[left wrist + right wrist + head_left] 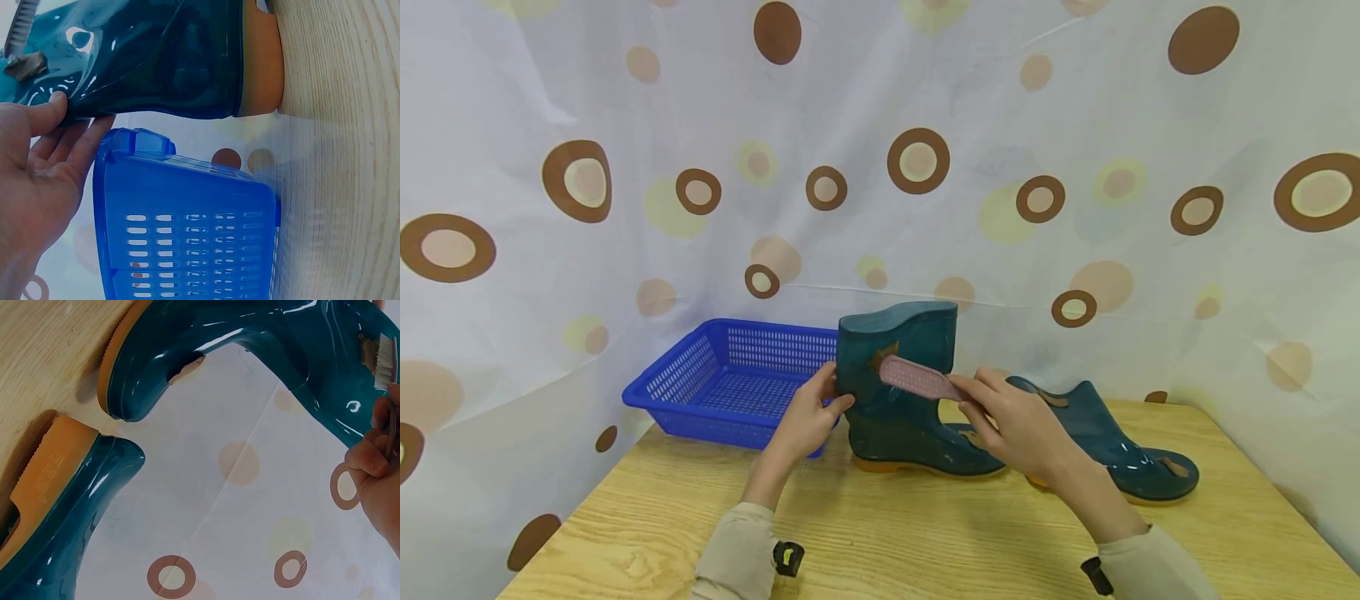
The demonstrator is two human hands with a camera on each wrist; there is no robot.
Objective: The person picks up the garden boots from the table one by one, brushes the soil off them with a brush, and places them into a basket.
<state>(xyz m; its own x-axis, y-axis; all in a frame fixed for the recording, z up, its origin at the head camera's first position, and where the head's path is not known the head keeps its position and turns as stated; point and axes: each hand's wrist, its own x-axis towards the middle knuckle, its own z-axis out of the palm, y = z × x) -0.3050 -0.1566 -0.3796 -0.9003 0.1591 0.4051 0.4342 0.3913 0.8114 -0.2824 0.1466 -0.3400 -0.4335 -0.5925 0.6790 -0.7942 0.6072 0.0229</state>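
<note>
A dark green rain boot (895, 425) with an orange sole stands upright on the table, its toe pointing right. My left hand (808, 417) grips the back of its shaft, thumb on the near side and fingers behind. In my right hand (1018, 421) is a pink brush (917, 377), pinched by its handle. White bristles (384, 362) show in the right wrist view, right at a brown smear (369, 353) on the boot's shaft. Another brown patch (187, 369) lies on the same boot's toe.
A second green boot (1101, 433) leans on the right, with brown patches (1174, 467) on toe and shaft. The blue plastic basket (700, 421) sits at the left, just behind my left hand. A spotted curtain (865, 108) surrounds the wooden table (880, 542).
</note>
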